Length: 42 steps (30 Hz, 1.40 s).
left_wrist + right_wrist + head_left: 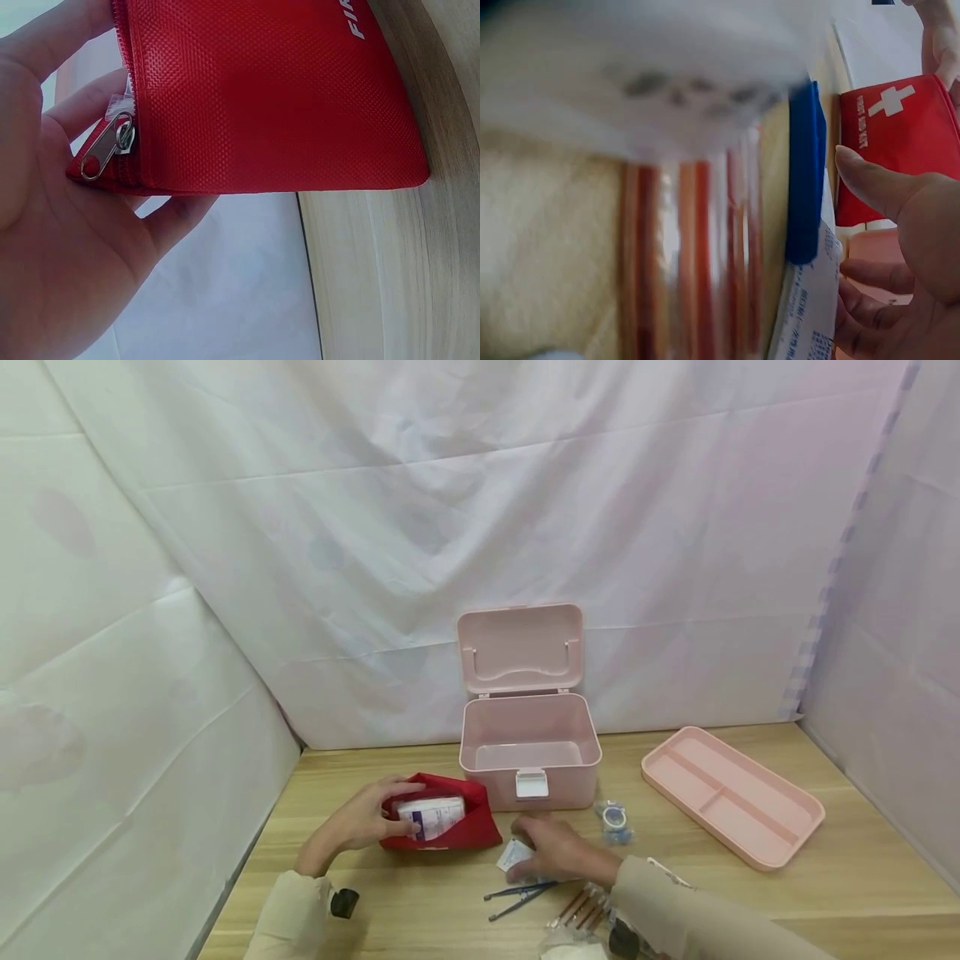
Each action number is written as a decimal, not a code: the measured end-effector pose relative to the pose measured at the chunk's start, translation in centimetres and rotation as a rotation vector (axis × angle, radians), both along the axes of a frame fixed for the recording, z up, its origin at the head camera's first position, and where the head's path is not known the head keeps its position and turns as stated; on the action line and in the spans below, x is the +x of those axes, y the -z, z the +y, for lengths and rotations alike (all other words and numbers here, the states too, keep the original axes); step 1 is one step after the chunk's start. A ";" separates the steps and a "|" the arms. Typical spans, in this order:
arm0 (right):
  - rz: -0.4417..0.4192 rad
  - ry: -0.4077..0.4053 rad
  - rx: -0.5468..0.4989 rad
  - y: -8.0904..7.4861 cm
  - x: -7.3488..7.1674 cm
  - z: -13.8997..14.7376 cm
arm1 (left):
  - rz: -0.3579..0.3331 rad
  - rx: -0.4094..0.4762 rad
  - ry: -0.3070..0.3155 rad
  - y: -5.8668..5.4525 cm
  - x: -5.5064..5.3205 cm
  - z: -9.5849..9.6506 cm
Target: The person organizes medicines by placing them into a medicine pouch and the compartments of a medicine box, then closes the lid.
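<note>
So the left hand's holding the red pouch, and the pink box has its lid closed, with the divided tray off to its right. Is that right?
Not quite: the lid of the pink box is open, raised at the back, as the head view shows. The left hand does hold the red pouch, and the divided tray does lie to the box's right.

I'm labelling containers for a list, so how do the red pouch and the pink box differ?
The red pouch is fabric with a zipper; the pink box looks rigid, with a hinged lid and white latch. The pouch is smaller than the box. The left hand holds the pouch, while the box stands unheld. Both are open.
</note>
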State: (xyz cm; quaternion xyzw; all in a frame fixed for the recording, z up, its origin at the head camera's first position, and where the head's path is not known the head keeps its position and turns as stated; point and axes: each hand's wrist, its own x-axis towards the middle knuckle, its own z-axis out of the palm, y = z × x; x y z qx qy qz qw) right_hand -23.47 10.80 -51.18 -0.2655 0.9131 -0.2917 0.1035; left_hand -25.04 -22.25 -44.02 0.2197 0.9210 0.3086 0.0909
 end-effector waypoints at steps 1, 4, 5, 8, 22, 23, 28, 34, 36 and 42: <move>0.000 0.014 0.008 0.0 0.0 -0.1 | -0.001 -0.001 -0.001 0.0 0.0 0.0; 0.009 0.037 0.018 0.1 0.1 -0.3 | 0.001 -0.003 -0.003 0.0 0.0 0.0; 0.007 0.043 0.017 0.2 0.1 -0.4 | 0.003 -0.006 -0.004 0.0 0.0 0.0; 0.004 0.058 0.008 0.3 0.2 -0.5 | 0.009 -0.009 -0.005 0.0 0.0 0.0; -0.086 0.109 -0.048 0.1 0.3 -0.7 | -0.006 -0.008 -0.012 -0.1 0.0 0.2; -0.089 0.107 -0.050 0.1 0.3 -0.7 | -0.003 -0.007 -0.010 -0.1 0.0 0.2; -0.031 0.092 -0.054 0.1 0.6 -0.7 | 0.014 -0.007 0.009 0.0 0.1 0.3; 0.017 0.086 -0.083 0.0 0.5 -0.2 | 0.026 0.003 0.026 0.2 0.0 0.4; 0.009 0.079 -0.112 -0.1 0.4 -0.1 | 0.029 0.005 0.026 0.2 -0.1 0.4; 0.051 0.041 -0.168 -0.5 0.3 0.1 | 0.028 -0.001 0.028 0.1 -0.1 0.3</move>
